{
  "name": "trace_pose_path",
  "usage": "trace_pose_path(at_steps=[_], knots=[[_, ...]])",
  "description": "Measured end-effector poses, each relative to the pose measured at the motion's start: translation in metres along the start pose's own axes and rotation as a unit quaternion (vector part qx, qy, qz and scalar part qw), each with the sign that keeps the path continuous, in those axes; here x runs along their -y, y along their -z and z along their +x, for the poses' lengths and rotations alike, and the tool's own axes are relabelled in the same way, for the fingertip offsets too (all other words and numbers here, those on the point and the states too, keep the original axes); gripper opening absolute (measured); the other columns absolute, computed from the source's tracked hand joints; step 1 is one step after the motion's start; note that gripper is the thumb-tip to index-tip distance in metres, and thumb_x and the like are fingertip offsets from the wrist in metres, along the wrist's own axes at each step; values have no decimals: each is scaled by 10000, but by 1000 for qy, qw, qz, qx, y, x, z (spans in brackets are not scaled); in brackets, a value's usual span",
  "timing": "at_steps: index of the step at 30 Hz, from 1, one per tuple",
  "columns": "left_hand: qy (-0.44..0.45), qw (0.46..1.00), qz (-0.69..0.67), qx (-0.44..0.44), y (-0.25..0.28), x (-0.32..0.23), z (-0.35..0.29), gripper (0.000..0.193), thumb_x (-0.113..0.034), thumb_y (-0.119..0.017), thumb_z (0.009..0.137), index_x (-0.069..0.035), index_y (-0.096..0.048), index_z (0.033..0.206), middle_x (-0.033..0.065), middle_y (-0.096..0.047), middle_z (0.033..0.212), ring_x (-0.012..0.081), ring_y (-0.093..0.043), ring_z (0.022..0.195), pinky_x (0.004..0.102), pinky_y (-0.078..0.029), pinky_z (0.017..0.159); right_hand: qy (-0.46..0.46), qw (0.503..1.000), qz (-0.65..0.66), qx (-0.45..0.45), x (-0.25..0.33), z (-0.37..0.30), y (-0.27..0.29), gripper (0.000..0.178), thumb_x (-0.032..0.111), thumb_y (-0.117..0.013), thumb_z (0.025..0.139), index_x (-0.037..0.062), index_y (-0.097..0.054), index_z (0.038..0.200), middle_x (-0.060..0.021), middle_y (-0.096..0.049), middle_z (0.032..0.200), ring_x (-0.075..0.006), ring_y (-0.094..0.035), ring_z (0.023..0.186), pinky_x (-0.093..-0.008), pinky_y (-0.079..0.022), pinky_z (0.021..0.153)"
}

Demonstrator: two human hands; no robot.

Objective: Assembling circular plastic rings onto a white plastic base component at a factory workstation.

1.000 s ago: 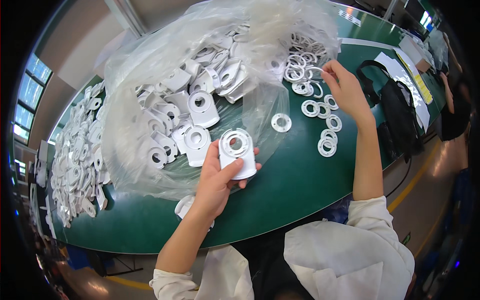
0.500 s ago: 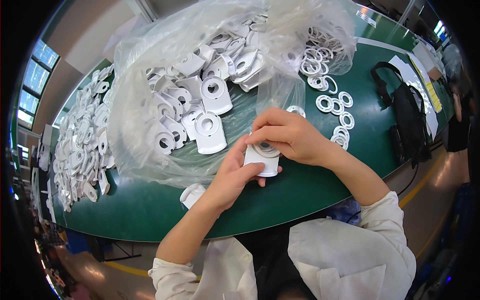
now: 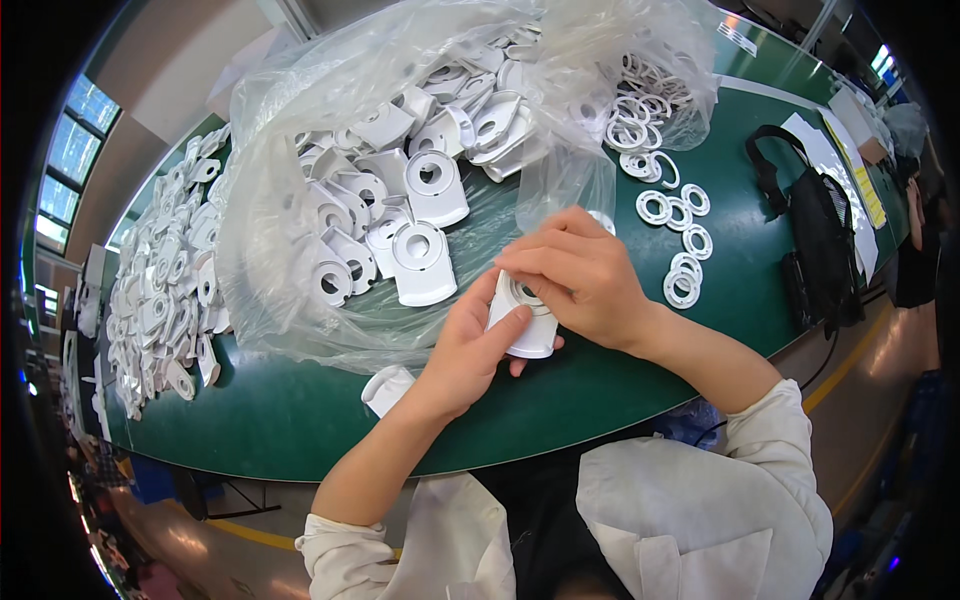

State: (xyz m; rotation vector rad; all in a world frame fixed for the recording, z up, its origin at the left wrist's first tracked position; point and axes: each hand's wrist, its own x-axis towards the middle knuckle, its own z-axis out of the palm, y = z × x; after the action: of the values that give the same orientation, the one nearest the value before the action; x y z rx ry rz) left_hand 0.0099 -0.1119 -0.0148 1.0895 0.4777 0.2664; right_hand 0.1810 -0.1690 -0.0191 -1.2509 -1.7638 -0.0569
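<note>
My left hand (image 3: 471, 350) is closed round a white plastic bracket (image 3: 533, 338), its thumb lying across the front face. The bracket has a squared lower end and a round opening at its upper end. A white ring (image 3: 522, 293) sits at that opening, partly covered by fingers. My right hand (image 3: 585, 277) bends over the top of the bracket, fingers pressed onto the ring and the upper edge; its fingertips are partly hidden. One more white bracket (image 3: 386, 390) lies on the table beside my left forearm.
A large clear plastic bag (image 3: 270, 290) spreads over the green table (image 3: 290, 420), with loose brackets (image 3: 425, 255) in it. White pieces (image 3: 165, 290) are heaped at the left. Several rings (image 3: 696, 241) lie right of my hands, near a bag of rings (image 3: 640, 105). A black bag (image 3: 822, 235) rests farther right.
My right hand has turned and its fingers now reach farther over the bracket's top, covering more of the ring. My left thumb has shifted slightly upward on the bracket.
</note>
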Motion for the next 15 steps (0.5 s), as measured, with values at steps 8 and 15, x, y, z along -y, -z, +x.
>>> trace_pose_path(at_steps=[8,15], knots=[[-76,980,174,-52,0,-5,-6,423,-154,-515,946,-24,-392,1330,71,-656,1004,125,-670,878,183,-459,546,-267,924,246,117,-7,10,23,124,83,-642,880,25,-694,977,-46,-642,845,-115,-589,789,-254,-456,698],[-149,946,267,-107,3,3,-2,215,-185,-511,962,-18,-545,1092,80,-619,776,130,-574,655,297,-439,577,-237,919,275,156,-6,7,23,108,98,-616,901,0,-627,944,-52,-629,808,-113,-578,728,-251,-446,653]])
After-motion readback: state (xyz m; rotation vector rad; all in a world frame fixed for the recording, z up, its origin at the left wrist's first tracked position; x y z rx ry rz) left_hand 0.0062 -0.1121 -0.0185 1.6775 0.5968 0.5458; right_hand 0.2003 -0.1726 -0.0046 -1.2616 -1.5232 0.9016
